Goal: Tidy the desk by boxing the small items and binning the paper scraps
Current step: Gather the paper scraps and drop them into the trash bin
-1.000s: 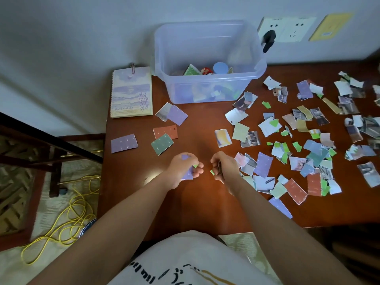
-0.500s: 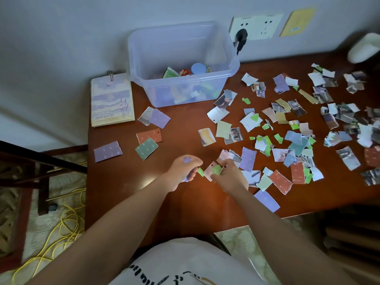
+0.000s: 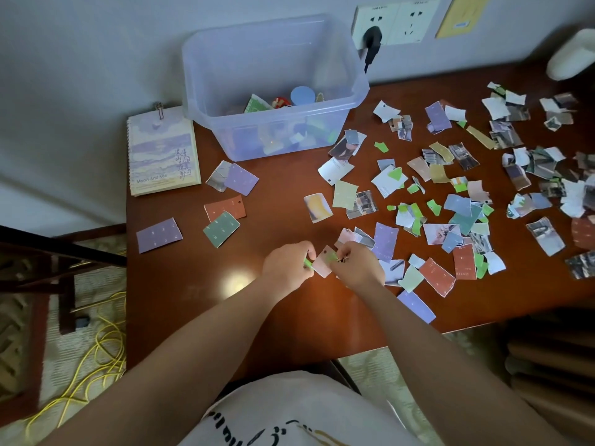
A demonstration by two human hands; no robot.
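Note:
Torn paper scraps (image 3: 450,204) in many colours cover the right half of the brown desk (image 3: 193,300). A few more scraps (image 3: 222,228) lie apart at the left. My left hand (image 3: 286,265) and my right hand (image 3: 354,268) meet near the front middle of the desk. Between them they pinch a pink scrap (image 3: 323,262), with small green bits showing at the fingers. A clear plastic box (image 3: 273,85) stands at the back by the wall and holds several small items.
A spiral notebook (image 3: 161,152) lies at the desk's back left corner. A wall socket with a black plug (image 3: 372,40) sits behind the box, and a white object (image 3: 570,56) stands at the back right. A yellow cable (image 3: 90,358) and a chair (image 3: 48,268) are on the floor, left.
My hands have come together and now hold a pink scrap between them. The purple scrap earlier in my left hand is no longer visible. The view has shifted right.

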